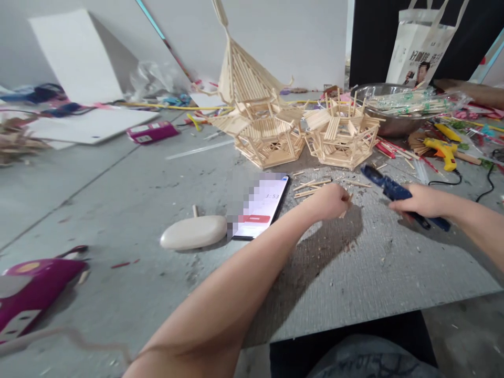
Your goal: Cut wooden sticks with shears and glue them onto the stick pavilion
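Observation:
My left hand (pixel 331 200) is closed in a pinch above the table, with a short end of wooden stick (pixel 350 198) showing at its fingertips. My right hand (pixel 425 199) is wrapped round a dark blue hand cutter (pixel 384 184), its head pointing up and to the left. Just beyond my left hand lie several loose wooden sticks (pixel 311 188). Behind them stand two many-sided stick frames, a left one (pixel 271 139) and a right one (pixel 342 134). A tall, pointed stick roof (pixel 248 73) rises behind the left frame.
A lit phone (pixel 255 218) and a pale oval case (pixel 192 232) lie left of my left forearm. Purple power strips (pixel 153 132) sit farther left. To the right are a yellow glue gun (pixel 443 151) with its cord and a metal bowl (pixel 397 123) holding packaged sticks.

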{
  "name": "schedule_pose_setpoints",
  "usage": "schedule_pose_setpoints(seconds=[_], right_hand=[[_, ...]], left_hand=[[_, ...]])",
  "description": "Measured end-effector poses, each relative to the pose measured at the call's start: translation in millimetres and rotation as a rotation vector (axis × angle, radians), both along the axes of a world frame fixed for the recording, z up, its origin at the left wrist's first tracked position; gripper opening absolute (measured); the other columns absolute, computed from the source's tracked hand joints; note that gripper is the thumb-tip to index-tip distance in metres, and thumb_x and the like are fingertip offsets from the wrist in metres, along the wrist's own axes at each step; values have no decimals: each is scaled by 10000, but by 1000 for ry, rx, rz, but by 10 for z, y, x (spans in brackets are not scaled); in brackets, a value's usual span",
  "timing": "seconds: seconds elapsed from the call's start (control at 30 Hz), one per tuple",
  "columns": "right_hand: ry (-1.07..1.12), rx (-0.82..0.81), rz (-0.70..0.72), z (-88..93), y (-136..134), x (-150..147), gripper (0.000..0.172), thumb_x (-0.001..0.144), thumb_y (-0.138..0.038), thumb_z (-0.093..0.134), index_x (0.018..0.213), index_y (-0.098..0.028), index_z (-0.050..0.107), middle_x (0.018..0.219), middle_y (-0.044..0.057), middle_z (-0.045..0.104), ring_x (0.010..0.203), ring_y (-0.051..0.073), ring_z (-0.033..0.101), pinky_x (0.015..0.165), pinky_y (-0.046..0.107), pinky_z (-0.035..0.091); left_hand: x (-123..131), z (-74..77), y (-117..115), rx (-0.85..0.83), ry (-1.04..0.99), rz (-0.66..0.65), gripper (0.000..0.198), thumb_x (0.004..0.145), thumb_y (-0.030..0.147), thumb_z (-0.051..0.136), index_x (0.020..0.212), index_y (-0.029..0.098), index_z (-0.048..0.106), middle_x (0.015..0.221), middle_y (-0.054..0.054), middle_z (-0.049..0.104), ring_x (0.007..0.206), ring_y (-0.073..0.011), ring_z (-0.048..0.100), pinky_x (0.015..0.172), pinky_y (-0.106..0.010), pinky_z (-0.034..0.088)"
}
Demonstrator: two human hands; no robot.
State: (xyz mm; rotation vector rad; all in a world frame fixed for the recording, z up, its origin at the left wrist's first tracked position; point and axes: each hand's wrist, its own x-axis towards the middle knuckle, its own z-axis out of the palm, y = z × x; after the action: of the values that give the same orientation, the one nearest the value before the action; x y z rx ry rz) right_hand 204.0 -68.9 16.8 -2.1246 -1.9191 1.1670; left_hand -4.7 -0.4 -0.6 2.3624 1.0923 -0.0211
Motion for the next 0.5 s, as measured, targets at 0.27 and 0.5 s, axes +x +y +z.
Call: schedule_pose_setpoints(seconds=[0.27,0.5], right_hand=[[-467,565,20,-27,391,-321,254,741,-304,470,950,-183,548,885,99,641,783,225,576,602,290,363],[-513,530,0,-163,601,-312,316,792,-321,413,1039,-173,541,911,141,643,800,259,590,600,317,377]], left_hand=[[-33,-30,47,-11,20,25,180,671,229,466,524,151,534,443,32,383,459,-102,369,475,-243,256],[-27,-39,64,-9,-11,25,195,685,257,475,541,149,549,448,34,380,469,-104,362,490,-241,261]])
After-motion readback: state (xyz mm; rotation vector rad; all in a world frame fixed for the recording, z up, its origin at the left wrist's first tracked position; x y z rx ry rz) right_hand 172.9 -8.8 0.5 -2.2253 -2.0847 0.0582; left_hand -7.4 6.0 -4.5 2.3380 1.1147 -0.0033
